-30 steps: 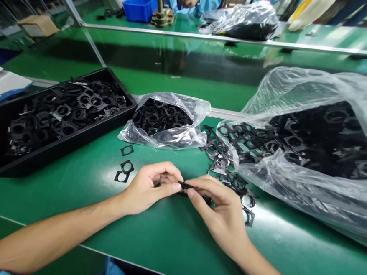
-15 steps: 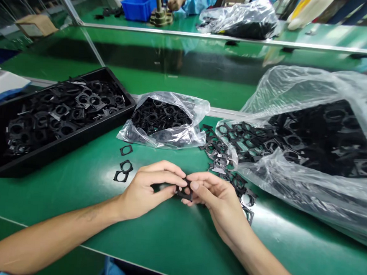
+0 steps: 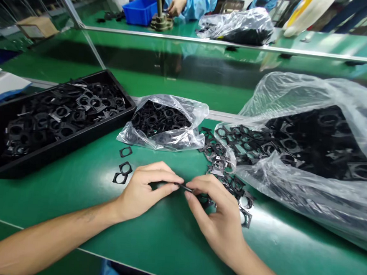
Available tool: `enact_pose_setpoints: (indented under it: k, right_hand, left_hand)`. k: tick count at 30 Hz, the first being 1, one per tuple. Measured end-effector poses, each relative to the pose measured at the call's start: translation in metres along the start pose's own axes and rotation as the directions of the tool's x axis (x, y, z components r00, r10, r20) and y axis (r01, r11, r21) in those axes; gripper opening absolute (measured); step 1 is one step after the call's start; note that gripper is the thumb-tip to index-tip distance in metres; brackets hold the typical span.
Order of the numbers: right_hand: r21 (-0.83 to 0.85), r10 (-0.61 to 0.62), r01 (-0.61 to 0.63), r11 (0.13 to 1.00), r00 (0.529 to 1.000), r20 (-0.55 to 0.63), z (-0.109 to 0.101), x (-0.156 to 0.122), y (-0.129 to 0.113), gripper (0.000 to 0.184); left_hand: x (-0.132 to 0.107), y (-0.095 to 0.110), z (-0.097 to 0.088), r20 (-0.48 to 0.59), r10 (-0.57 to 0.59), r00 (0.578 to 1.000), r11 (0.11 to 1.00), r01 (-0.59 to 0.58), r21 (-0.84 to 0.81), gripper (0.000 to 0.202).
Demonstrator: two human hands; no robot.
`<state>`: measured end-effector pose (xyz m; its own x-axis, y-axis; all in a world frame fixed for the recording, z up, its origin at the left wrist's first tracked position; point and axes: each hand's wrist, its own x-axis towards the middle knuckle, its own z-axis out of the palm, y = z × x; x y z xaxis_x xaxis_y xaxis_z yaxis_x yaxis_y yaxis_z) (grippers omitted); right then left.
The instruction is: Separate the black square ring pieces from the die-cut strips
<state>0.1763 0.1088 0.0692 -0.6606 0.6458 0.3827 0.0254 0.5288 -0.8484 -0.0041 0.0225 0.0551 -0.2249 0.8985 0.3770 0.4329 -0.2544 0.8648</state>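
Between both hands a small black plastic frame (image 3: 185,188) is held almost edge-on, so its round opening is out of sight. My left hand (image 3: 146,189) pinches its left end between thumb and fingertips. On the other end, the thumb and fingers of my right hand (image 3: 217,211) close on the piece. Like frames with round holes (image 3: 120,178) lie on the green table left of my left hand. A loose heap of black frames (image 3: 219,165) spreads behind and beside my right hand, partly hidden by it.
A black tray (image 3: 86,137) full of frames stands at left. A small clear bag (image 3: 158,142) of frames lies in the middle, and a large clear bag (image 3: 271,181) spills frames at right. Across a clear partition, a co-worker's hand (image 3: 177,6) is near a metal stand (image 3: 162,22) and a blue bin (image 3: 140,11).
The frame has turned from showing its opening to nearly edge-on. My right hand has rolled over, its back now more toward me, and its thumb has shifted lower.
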Motion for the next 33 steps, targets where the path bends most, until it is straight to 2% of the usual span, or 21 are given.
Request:
enact_pose_setpoints:
  k: [5, 7, 9, 12, 15, 18, 20, 22, 23, 25, 27, 29, 31, 33]
  right_hand:
    - [0.111, 0.168, -0.169, 0.979, 0.986, 0.017, -0.001, 0.002, 0.001, 0.014]
    - [0.124, 0.201, -0.204, 0.971, 0.979, 0.040, -0.002, 0.003, 0.001, 0.012]
    - [0.090, 0.181, -0.186, 0.978, 0.981, 0.065, -0.003, 0.003, 0.001, 0.010]
    - [0.003, 0.078, -0.078, 0.997, 0.994, 0.070, -0.003, 0.003, 0.003, 0.007]
    - [-0.072, -0.021, 0.023, 0.997, 0.999, 0.031, -0.002, 0.005, 0.009, 0.005]
    - [-0.144, -0.097, 0.096, 0.985, 0.995, 0.003, -0.004, 0.010, 0.011, 0.009]
    - [-0.207, -0.129, 0.124, 0.970, 0.992, -0.009, -0.008, 0.013, 0.012, 0.009]
    - [-0.293, -0.149, 0.143, 0.945, 0.989, 0.002, -0.014, 0.016, 0.014, 0.012]
    - [-0.346, -0.157, 0.154, 0.926, 0.987, 0.019, -0.017, 0.017, 0.015, 0.013]
    - [-0.449, -0.166, 0.183, 0.874, 0.983, 0.079, -0.023, 0.019, 0.019, 0.015]
    - [-0.510, -0.148, 0.212, 0.834, 0.976, 0.162, -0.030, 0.021, 0.022, 0.018]
    - [-0.526, -0.104, 0.213, 0.824, 0.968, 0.228, -0.038, 0.023, 0.023, 0.020]
    - [-0.535, -0.035, 0.184, 0.824, 0.961, 0.276, -0.048, 0.025, 0.021, 0.020]
    - [-0.565, 0.043, 0.164, 0.808, 0.941, 0.335, -0.058, 0.024, 0.016, 0.016]
  left_hand:
    - [-0.004, -0.001, 0.001, 0.030, 0.051, 0.998, 0.999, -0.050, -0.020, 0.022]
    - [-0.005, -0.002, 0.001, 0.036, 0.066, 0.997, 0.998, -0.066, -0.022, 0.023]
    - [-0.005, -0.002, 0.001, 0.025, 0.060, 0.998, 0.998, -0.059, -0.009, 0.020]
    - [-0.001, 0.001, 0.003, 0.001, 0.047, 0.999, 0.999, -0.047, 0.001, 0.016]
    - [0.011, 0.005, -0.006, 0.019, 0.095, 0.995, 0.995, -0.096, 0.040, 0.015]
    - [0.032, 0.013, -0.041, -0.019, 0.152, 0.988, 0.964, -0.144, 0.222, 0.015]
    - [0.050, 0.015, -0.078, -0.149, 0.167, 0.975, 0.907, -0.092, 0.411, 0.015]
    - [0.071, 0.010, -0.120, -0.299, 0.175, 0.938, 0.809, 0.036, 0.587, 0.016]
    - [0.082, 0.005, -0.140, -0.334, 0.153, 0.930, 0.741, 0.115, 0.661, 0.015]
    - [0.102, -0.005, -0.175, -0.335, 0.032, 0.942, 0.589, 0.254, 0.768, 0.015]
    - [0.115, -0.009, -0.198, -0.300, -0.114, 0.947, 0.434, 0.319, 0.843, 0.016]
    - [0.117, -0.006, -0.207, -0.224, -0.156, 0.962, 0.339, 0.266, 0.903, 0.027]
    - [0.107, 0.005, -0.201, -0.165, -0.139, 0.977, 0.374, 0.206, 0.904, 0.045]
    - [0.088, 0.017, -0.181, -0.106, -0.130, 0.986, 0.489, 0.157, 0.858, 0.054]
